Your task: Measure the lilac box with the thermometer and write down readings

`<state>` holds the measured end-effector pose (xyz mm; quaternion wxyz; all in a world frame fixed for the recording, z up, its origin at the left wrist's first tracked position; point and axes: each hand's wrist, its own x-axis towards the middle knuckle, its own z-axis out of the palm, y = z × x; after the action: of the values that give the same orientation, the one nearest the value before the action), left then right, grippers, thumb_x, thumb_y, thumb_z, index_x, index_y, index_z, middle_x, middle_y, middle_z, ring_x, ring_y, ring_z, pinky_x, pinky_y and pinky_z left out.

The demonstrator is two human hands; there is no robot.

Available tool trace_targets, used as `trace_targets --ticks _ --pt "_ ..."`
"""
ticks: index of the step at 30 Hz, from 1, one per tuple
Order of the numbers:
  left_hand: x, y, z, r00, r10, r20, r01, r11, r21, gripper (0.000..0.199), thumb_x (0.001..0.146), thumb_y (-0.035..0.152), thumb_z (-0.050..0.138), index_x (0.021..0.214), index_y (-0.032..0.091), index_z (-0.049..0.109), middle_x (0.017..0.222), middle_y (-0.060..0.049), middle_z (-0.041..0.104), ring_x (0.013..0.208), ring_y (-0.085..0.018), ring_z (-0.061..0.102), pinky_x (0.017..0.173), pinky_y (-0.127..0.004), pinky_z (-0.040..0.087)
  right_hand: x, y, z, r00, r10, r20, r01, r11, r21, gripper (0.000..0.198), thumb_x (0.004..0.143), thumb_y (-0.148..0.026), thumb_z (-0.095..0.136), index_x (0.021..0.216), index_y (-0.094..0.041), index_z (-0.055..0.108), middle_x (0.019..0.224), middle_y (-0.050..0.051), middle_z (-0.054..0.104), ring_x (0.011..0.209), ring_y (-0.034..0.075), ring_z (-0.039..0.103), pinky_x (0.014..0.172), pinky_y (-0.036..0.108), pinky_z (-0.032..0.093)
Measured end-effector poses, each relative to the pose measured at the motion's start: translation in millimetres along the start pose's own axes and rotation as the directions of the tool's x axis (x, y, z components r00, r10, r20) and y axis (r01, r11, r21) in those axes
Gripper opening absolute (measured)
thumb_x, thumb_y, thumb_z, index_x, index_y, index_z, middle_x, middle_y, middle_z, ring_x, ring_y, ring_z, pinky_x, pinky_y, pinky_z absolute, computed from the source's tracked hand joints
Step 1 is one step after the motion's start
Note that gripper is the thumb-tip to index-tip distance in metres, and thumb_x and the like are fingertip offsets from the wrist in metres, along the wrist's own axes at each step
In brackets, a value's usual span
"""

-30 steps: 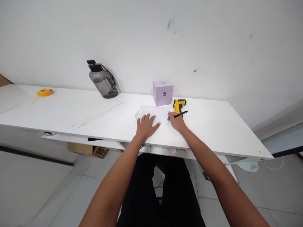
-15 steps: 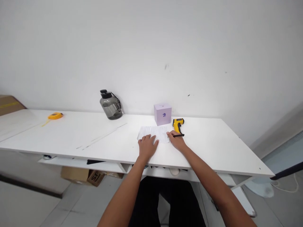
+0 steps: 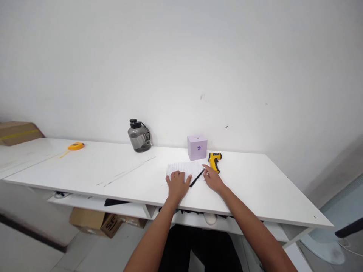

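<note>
A sheet of paper with faint lines (image 3: pixel 181 166) lies on the white table (image 3: pixel 249 189). My left hand (image 3: pixel 178 185) rests on its lower left part, fingers spread and palm down, holding nothing. At the paper's right side, my right hand (image 3: pixel 212 178) has its fingertips at the upper end of a black pen (image 3: pixel 197 177). From there the pen slants down and left, its lower end close to my left thumb. Just beyond my right hand, a yellow and black infrared thermometer (image 3: pixel 214 161) lies beside a lilac box (image 3: pixel 197 148).
A grey transparent jug with a black lid (image 3: pixel 139 138) stands near the wall. Farther left are an orange tape measure (image 3: pixel 76 146) and a taped cardboard box (image 3: pixel 19 132). Under the tabletop runs a shelf (image 3: pixel 82 202), with another cardboard box (image 3: pixel 87 220) below.
The pen has swung round from pointing right, across my right hand, to slanting down and left from its fingertips. My left hand stays on the paper. The view has tilted up slightly.
</note>
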<state>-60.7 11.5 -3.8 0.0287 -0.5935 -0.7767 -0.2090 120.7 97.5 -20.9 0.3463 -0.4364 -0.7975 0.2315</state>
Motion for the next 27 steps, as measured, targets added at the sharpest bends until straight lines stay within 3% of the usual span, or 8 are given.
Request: trace_targets --ticks 3,6,11,14,18,22,25,27 --pt "1 -1 0 1.000 0.006 0.019 -0.005 1.000 -0.012 0.057 0.094 0.062 0.035 0.122 0.021 0.064 0.135 -0.015 0.056 0.133 -0.031 0.041 0.115 -0.059 0.018 2 -6 -8 0.981 -0.040 -0.189 -0.009 0.967 -0.255 0.040 0.094 -0.029 0.038 0.127 -0.020 0.061 0.111 0.012 0.063 0.095 0.024 0.059 0.089 0.040 0.045" --pt "2 -1 1 0.998 0.021 0.064 -0.020 1.000 -0.005 0.062 0.089 0.068 0.042 0.125 0.022 0.061 0.143 -0.015 0.051 0.140 -0.033 0.033 0.116 -0.059 0.016 13 -5 -12 0.949 0.046 -0.313 -0.195 0.863 -0.465 0.044 0.095 -0.033 0.042 0.133 -0.018 0.056 0.125 0.019 0.058 0.116 0.033 0.050 0.098 0.049 0.035" --pt "5 -1 1 0.990 0.009 0.139 -0.005 0.999 -0.033 0.065 0.085 0.068 0.048 0.131 0.023 0.056 0.150 -0.014 0.044 0.145 -0.033 0.027 0.118 -0.058 0.015 43 0 -9 0.873 0.447 -0.193 -0.483 0.743 -0.463 0.071 0.092 -0.043 0.048 0.151 -0.009 0.030 0.138 0.026 0.050 0.124 0.038 0.047 0.098 0.051 0.034" --pt "5 -1 0 0.991 0.003 0.135 0.002 0.999 -0.039 0.065 0.085 0.067 0.049 0.131 0.022 0.056 0.149 -0.014 0.045 0.144 -0.032 0.028 0.118 -0.057 0.016 52 2 -6 0.836 0.506 -0.211 -0.546 0.735 -0.401 0.070 0.091 -0.043 0.048 0.149 -0.006 0.034 0.140 0.026 0.049 0.129 0.039 0.045 0.101 0.052 0.033" --pt "4 -2 -1 0.990 0.016 0.143 -0.010 0.999 -0.041 0.064 0.086 0.066 0.047 0.131 0.022 0.055 0.149 -0.015 0.045 0.144 -0.031 0.030 0.118 -0.056 0.018 48 8 -8 0.790 0.524 -0.319 -0.577 0.811 -0.095 0.061 0.089 -0.039 0.048 0.142 -0.008 0.045 0.128 0.021 0.062 0.124 0.033 0.053 0.110 0.047 0.029" --pt "5 -3 -2 0.988 0.023 0.151 -0.014 0.998 -0.059 0.060 0.089 0.062 0.044 0.132 0.021 0.054 0.149 -0.015 0.046 0.144 -0.030 0.032 0.119 -0.056 0.015 42 11 -21 0.664 0.656 -0.360 -0.394 0.715 0.577 0.065 0.084 -0.052 0.050 0.140 -0.019 0.043 0.133 0.014 0.060 0.120 0.026 0.059 0.099 0.039 0.046" --pt "6 -3 -2 0.988 0.017 0.153 -0.005 0.997 -0.080 0.058 0.091 0.059 0.044 0.132 0.020 0.055 0.149 -0.015 0.046 0.144 -0.029 0.033 0.119 -0.057 0.014 42 5 -26 0.742 0.616 -0.265 -0.077 0.471 0.879 0.051 0.077 -0.047 0.059 0.122 -0.023 0.051 0.130 0.009 0.059 0.113 0.022 0.064 0.081 0.030 0.054" --pt "6 -3 -1 0.988 0.022 0.150 -0.008 0.995 -0.095 0.058 0.090 0.059 0.045 0.131 0.020 0.056 0.149 -0.015 0.046 0.143 -0.028 0.033 0.119 -0.056 0.014 42 -1 -23 0.830 0.534 -0.162 -0.011 0.307 0.952 0.041 0.067 -0.033 0.068 0.104 -0.024 0.054 0.114 0.005 0.064 0.103 0.021 0.067 0.075 0.028 0.054"
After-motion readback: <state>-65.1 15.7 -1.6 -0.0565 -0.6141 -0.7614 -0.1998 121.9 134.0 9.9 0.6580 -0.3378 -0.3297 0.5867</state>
